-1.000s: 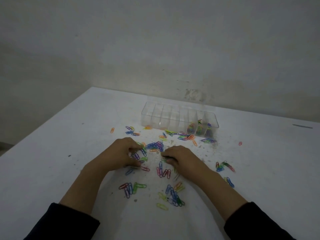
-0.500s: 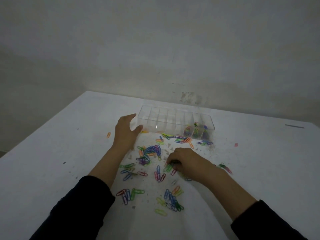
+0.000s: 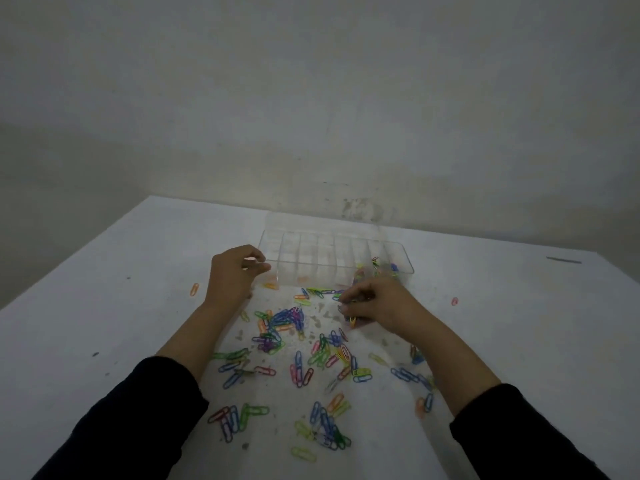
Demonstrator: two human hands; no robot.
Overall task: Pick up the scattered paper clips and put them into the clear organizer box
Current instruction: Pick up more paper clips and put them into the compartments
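Colourful paper clips (image 3: 287, 322) lie scattered over the white table (image 3: 104, 323) between my forearms. The clear organizer box (image 3: 332, 252), with several compartments, stands behind them; its right end holds some clips (image 3: 384, 266). My left hand (image 3: 230, 275) rests at the box's left front corner, thumb and fingers curled against it. Just in front of the box's right part, my right hand (image 3: 377, 306) is lifted with its fingers pinched on a few paper clips; an orange one shows below the fingertips.
Single stray clips lie far left (image 3: 194, 289) and far right (image 3: 454, 301). A dark mark (image 3: 563, 260) sits near the table's right back edge. A bare wall rises right behind the table. Small grit specks dot the surface.
My left hand has gone from the clip pile forward to the box's left corner. My right hand has pinched up clips and moved them up toward the box's right part.
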